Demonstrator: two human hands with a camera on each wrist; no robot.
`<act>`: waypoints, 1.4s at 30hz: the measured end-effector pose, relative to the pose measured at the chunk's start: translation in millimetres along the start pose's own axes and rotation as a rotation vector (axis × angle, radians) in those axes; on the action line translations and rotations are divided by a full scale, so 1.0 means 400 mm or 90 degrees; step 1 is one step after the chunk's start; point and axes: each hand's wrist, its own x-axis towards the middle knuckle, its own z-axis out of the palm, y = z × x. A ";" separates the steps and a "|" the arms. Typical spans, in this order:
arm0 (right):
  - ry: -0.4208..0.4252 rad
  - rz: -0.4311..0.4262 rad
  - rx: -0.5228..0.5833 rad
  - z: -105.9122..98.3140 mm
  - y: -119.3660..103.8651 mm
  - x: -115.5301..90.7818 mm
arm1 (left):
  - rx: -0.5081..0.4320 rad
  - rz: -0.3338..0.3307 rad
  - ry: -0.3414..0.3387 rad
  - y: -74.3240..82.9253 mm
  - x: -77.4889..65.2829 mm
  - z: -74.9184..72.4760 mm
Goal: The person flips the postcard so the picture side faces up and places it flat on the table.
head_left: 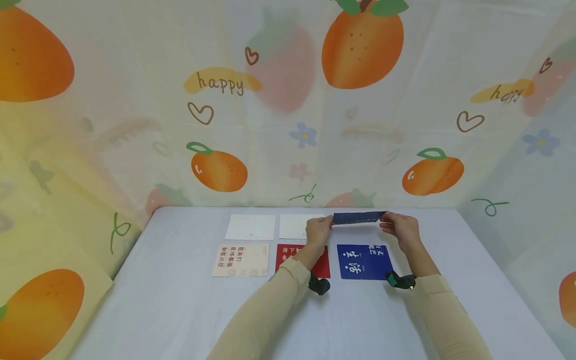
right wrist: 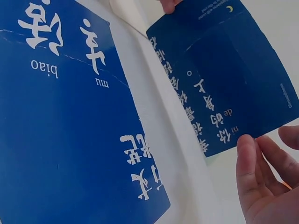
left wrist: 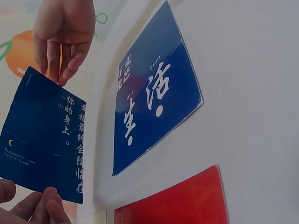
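A dark blue card (head_left: 357, 218) with white Chinese characters is held up above the far part of the table, tilted so that it looks narrow in the head view. My left hand (head_left: 317, 232) pinches its left edge, and my right hand (head_left: 402, 229) pinches the opposite edge. The left wrist view shows the printed face of the card (left wrist: 42, 140), with a small yellow moon and English text. Below the hands lies a brighter blue card (head_left: 364, 262), flat on the table. A red card (head_left: 321, 265) is partly hidden under my left forearm.
A cream card (head_left: 240, 260) with red characters lies left of the red one. Behind them are two white cards, one at the left (head_left: 250, 227) and one (head_left: 294, 226) beside my left hand. A fruit-printed curtain (head_left: 279, 150) rises behind the white table (head_left: 180, 310).
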 end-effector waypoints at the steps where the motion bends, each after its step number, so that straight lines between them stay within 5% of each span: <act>1: -0.004 0.003 0.005 -0.001 -0.001 0.000 | -0.005 -0.001 -0.001 -0.001 0.002 -0.001; 23: -0.060 0.060 0.027 -0.019 0.013 -0.008 | -0.061 -0.007 -0.075 -0.028 0.016 -0.016; 34: -0.065 0.077 0.036 -0.026 0.032 0.002 | 0.018 0.016 -0.125 -0.043 0.028 -0.018; 42: -0.057 0.071 -0.035 -0.026 0.052 0.013 | 0.080 0.074 -0.097 -0.064 0.032 -0.015</act>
